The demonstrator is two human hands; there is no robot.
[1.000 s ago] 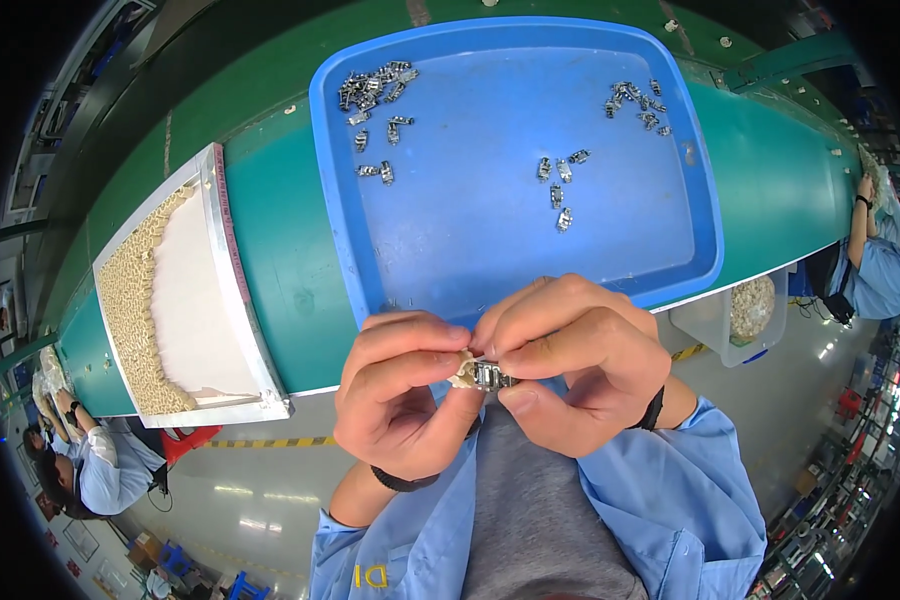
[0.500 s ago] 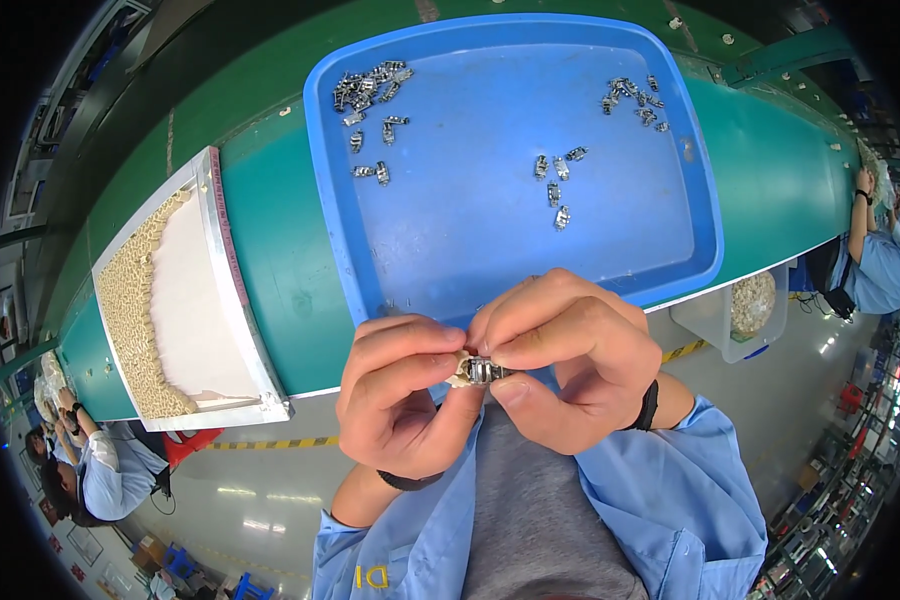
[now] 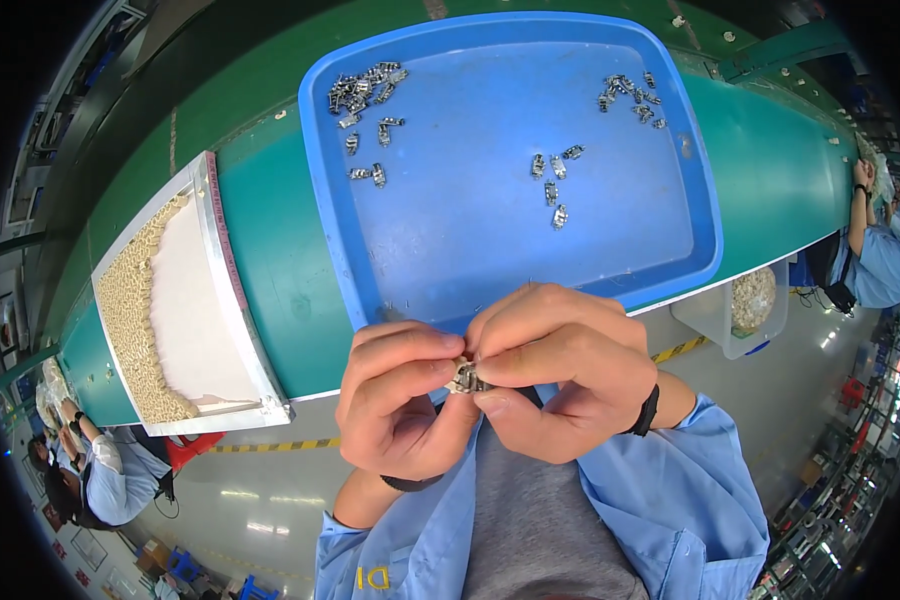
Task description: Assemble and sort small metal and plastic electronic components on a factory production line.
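In front of my chest, just beyond the near rim of the blue tray (image 3: 515, 22), both hands meet fingertip to fingertip. Thumb and fingers of my left hand (image 3: 400, 400) pinch a small cream plastic part (image 3: 454, 383), mostly covered by the fingertips. From the other side, my right hand (image 3: 570, 375) grips a small silvery metal part (image 3: 469, 377) against it. How far the metal sits inside the plastic cannot be made out. Inside the tray lie more such metal parts: a heap (image 3: 360, 90) at far left, a loose group (image 3: 630, 95) at far right and several pieces (image 3: 552, 192) near the middle.
Left of the tray, a white-framed board (image 3: 205, 330) carries tightly packed rows of cream parts (image 3: 135, 310). Both stand on a green bench (image 3: 260, 250). A clear bin (image 3: 735, 325) holding a bag sits below the bench at right. Co-workers in blue sit at far left and far right.
My right fingers have moved slightly left and down, and the metal part is now tilted and closer against the cream part, with less of it showing. The tray's contents look the same.
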